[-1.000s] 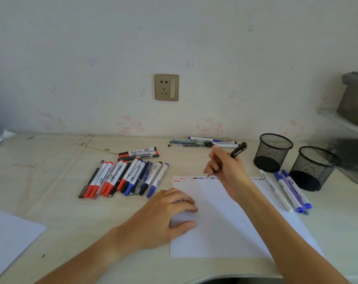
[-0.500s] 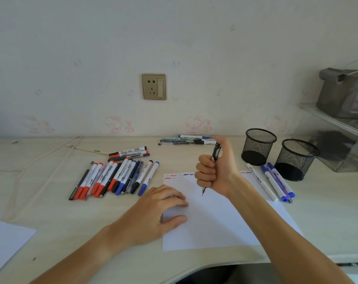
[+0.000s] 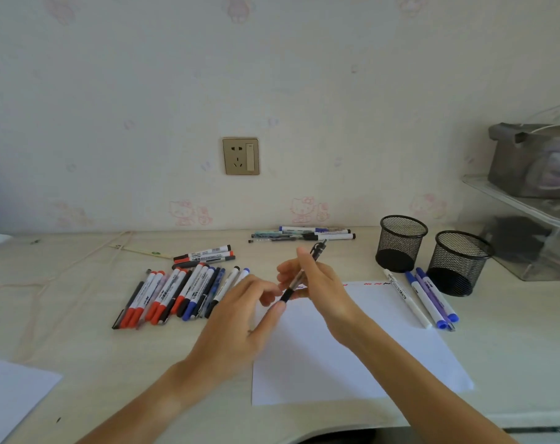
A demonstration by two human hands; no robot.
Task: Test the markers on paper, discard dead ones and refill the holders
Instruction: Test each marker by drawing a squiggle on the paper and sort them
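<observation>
My right hand [image 3: 320, 283] holds a black pen [image 3: 304, 270] tilted above the top left of the white test sheet [image 3: 352, 347]. My left hand [image 3: 240, 318] has come up to it, and its fingertips touch the pen's lower black grip end. Short red and black test squiggles [image 3: 373, 283] run along the sheet's top edge. A row of red, black and blue markers [image 3: 176, 293] lies left of the hands. Two black mesh holders [image 3: 402, 243] [image 3: 461, 262] stand at the right, both looking empty. Several white, blue and purple markers [image 3: 422, 298] lie in front of them.
More pens [image 3: 304, 234] lie by the wall behind the hands. A clear plastic shelf [image 3: 528, 219] with a grey bag stands at the far right. Another paper sheet [image 3: 12, 395] lies at the near left. A thin cord [image 3: 47, 277] crosses the left side of the desk.
My right hand went from writing on the sheet to lifting the pen above it. My left hand left the paper and rose to the pen's lower end.
</observation>
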